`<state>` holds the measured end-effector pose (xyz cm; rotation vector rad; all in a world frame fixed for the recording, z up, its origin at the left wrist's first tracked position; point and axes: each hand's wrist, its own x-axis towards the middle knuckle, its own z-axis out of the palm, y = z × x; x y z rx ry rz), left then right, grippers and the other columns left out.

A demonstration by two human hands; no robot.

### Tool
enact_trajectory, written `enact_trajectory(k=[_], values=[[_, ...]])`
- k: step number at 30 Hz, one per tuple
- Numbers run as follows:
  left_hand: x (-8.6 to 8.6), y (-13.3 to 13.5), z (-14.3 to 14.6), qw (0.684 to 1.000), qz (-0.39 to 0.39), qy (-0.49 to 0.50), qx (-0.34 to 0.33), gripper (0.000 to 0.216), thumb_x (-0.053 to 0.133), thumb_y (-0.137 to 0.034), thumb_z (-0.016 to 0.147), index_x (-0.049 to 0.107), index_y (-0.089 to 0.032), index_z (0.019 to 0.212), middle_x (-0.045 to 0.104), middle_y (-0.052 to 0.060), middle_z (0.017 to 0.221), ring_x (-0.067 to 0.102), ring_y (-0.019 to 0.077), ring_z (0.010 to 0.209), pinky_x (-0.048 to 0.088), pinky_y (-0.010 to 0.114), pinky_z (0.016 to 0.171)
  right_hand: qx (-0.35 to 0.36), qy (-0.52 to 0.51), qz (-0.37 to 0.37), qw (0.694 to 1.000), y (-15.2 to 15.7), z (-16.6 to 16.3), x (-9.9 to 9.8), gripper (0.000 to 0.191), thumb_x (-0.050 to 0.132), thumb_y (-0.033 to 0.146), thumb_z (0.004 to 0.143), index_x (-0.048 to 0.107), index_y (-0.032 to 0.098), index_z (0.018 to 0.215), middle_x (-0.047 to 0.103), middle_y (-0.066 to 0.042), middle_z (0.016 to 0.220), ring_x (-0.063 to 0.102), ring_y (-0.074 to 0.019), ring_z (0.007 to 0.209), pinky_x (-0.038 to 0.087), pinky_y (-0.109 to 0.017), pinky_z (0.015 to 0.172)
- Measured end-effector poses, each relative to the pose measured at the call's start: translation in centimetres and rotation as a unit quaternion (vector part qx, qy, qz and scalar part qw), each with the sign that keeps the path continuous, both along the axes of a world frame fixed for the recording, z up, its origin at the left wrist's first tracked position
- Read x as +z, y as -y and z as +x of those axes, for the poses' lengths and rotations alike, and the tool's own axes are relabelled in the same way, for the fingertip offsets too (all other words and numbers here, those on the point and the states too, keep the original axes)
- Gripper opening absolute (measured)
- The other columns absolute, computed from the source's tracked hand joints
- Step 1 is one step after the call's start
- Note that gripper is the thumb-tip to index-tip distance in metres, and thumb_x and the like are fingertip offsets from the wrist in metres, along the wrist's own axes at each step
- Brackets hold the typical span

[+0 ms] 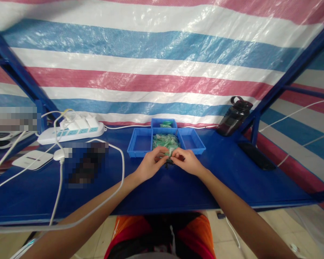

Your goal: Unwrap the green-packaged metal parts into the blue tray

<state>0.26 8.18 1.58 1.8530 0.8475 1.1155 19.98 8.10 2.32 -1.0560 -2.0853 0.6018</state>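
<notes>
My left hand (150, 163) and my right hand (187, 161) meet just in front of the blue trays, fingers pinched together on a small green and black part (169, 158) held between them. Both hands are closed on it, and the part is too small to name. Directly behind my fingers the middle blue tray (166, 142) holds a heap of small green packets. The blue tray on its left (140, 144) and the one on its right (191, 142) look bare inside. A smaller blue bin (164, 124) with green bits stands behind them.
A white power strip (73, 131) with plugs sits at the back left, its white cables (119, 158) looping across the blue table (178, 190). A white flat device (32, 159) lies at left. A dark bottle (234, 116) and a black phone (256, 155) rest at right. Striped tarp hangs behind.
</notes>
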Motion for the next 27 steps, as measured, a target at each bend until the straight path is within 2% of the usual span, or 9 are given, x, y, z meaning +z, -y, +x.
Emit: enact_trajectory(k=[4,6,9,12,16,18,22,25,27], values=[[-0.1,0.2,0.0,1.0,0.003,0.021,0.005,0.036,0.062,-0.027,0.083,0.049,-0.018,0.115,0.066,0.005,0.094,0.066,0.017,0.088,0.057,0.028,0.073,0.001,-0.027,-0.017,0.999,0.2,-0.3,0.4,0.011,0.058,0.028,0.082,0.056,0.019,0.077,0.057,0.003,0.062,0.049,-0.0106,0.053,0.038,-0.022,0.052],[0.2,0.3,-0.1,1.0,0.02,0.009,0.006,0.035,0.063,-0.028,0.082,0.051,-0.018,0.113,0.066,0.005,0.095,0.066,0.0169,0.087,0.057,0.028,0.073,0.008,-0.037,-0.031,0.999,0.2,-0.4,0.6,0.013,0.058,0.029,0.082,0.055,0.019,0.076,0.056,0.002,0.063,0.051,-0.0111,0.055,0.039,-0.022,0.052],[0.9,0.6,-0.5,0.996,0.082,-0.034,-0.021,0.026,0.059,-0.028,0.085,0.058,-0.017,0.108,0.065,0.007,0.102,0.065,0.0175,0.09,0.056,0.029,0.075,0.033,-0.059,-0.074,0.995,0.3,-0.3,0.7,0.017,0.059,0.034,0.083,0.055,0.018,0.078,0.057,0.001,0.068,0.053,-0.0121,0.06,0.041,-0.021,0.052],[1.6,0.8,-0.7,0.985,0.154,-0.069,-0.045,0.025,0.055,-0.025,0.087,0.061,-0.016,0.11,0.061,0.011,0.114,0.06,0.0207,0.103,0.054,0.032,0.083,0.045,-0.079,-0.115,0.989,0.3,-0.2,0.5,0.022,0.06,0.039,0.083,0.055,0.017,0.082,0.058,0.0,0.073,0.054,-0.0124,0.062,0.042,-0.021,0.051],[1.8,0.6,-0.8,0.975,0.192,-0.105,-0.044,0.027,0.054,-0.024,0.088,0.062,-0.018,0.114,0.059,0.011,0.117,0.056,0.022,0.109,0.049,0.037,0.093,0.036,-0.073,-0.123,0.989,0.0,-0.1,0.0,0.019,0.057,0.036,0.085,0.055,0.017,0.085,0.057,0.0,0.072,0.052,-0.0118,0.06,0.041,-0.022,0.051],[1.5,0.3,-0.9,0.976,0.184,-0.11,-0.029,0.026,0.052,-0.024,0.09,0.062,-0.018,0.113,0.059,0.01,0.114,0.058,0.0196,0.103,0.049,0.036,0.092,0.037,-0.07,-0.121,0.989,-0.2,0.0,-0.3,0.014,0.054,0.032,0.086,0.055,0.018,0.084,0.055,0.001,0.071,0.051,-0.0115,0.059,0.04,-0.022,0.052],[0.8,-0.5,-0.8,0.989,0.115,-0.085,0.025,0.028,0.053,-0.026,0.089,0.057,-0.018,0.115,0.057,0.007,0.103,0.06,0.0128,0.08,0.054,0.026,0.072,0.04,-0.093,-0.131,0.986,-0.4,0.0,-0.2,0.01,0.05,0.026,0.086,0.054,0.018,0.082,0.054,0.001,0.067,0.049,-0.0112,0.056,0.038,-0.022,0.051],[0.4,-0.9,-0.7,0.994,0.068,-0.072,0.055,0.034,0.056,-0.028,0.086,0.053,-0.017,0.119,0.058,0.005,0.096,0.059,0.0122,0.074,0.052,0.023,0.064,0.036,-0.124,-0.141,0.981,-0.4,0.0,0.2,0.01,0.051,0.027,0.085,0.052,0.018,0.081,0.053,0.002,0.064,0.047,-0.0105,0.053,0.037,-0.022,0.05],[0.3,-1.0,-0.7,0.994,0.048,-0.085,0.049,0.03,0.055,-0.03,0.087,0.056,-0.016,0.113,0.06,0.004,0.09,0.058,0.012,0.07,0.049,0.022,0.061,0.036,-0.131,-0.145,0.98,-0.4,0.1,0.4,0.013,0.052,0.03,0.084,0.051,0.018,0.078,0.053,0.003,0.063,0.047,-0.0102,0.052,0.037,-0.022,0.05]])
